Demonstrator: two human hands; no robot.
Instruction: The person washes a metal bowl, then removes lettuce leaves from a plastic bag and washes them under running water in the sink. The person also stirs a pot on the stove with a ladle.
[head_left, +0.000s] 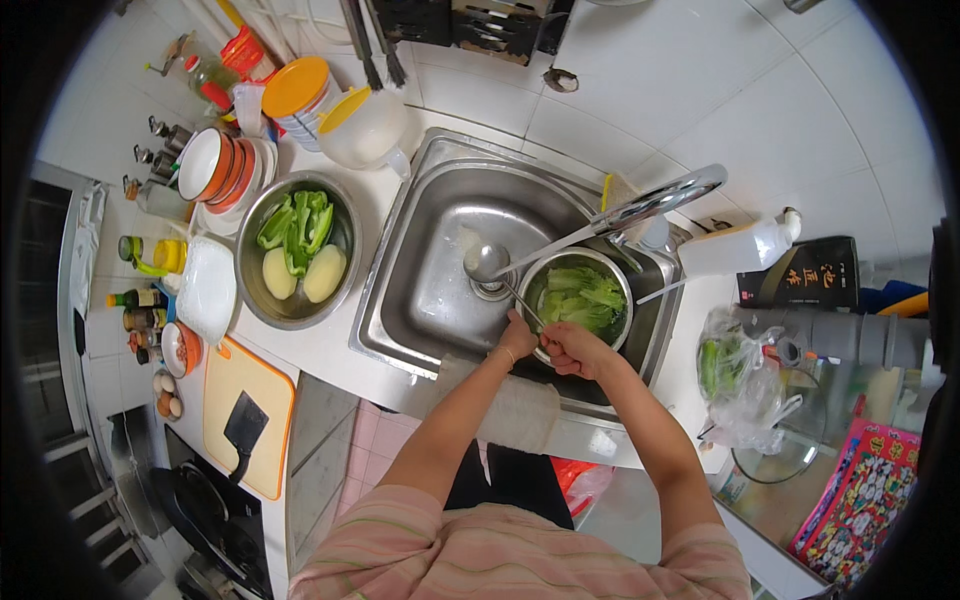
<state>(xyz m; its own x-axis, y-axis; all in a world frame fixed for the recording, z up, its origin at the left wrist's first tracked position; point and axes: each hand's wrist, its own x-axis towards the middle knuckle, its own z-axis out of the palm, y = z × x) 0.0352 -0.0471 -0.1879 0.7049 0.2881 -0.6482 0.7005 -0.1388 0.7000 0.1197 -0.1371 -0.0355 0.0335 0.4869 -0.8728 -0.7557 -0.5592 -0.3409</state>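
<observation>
A metal ladle (487, 261) lies under the stream from the chrome faucet (660, 199), its bowl over the drain of the steel sink (420, 217). My right hand (574, 349) is closed around the end of the ladle's handle. Close beside it, my left hand (519, 337) is by the handle and the rim of a metal pot; whether it grips anything is unclear. In the pot, leafy green lettuce (581, 296) sits in water. A pale cloth (517, 416) hangs over the sink's front edge below my hands.
Left of the sink stands a steel bowl (247, 296) with peeled potatoes (325, 274) and cut green peppers (300, 225). Farther left are stacked bowls (202, 165) and a cutting board (262, 375) with a cleaver (246, 421). A plastic bag (750, 397) of green vegetables lies at right.
</observation>
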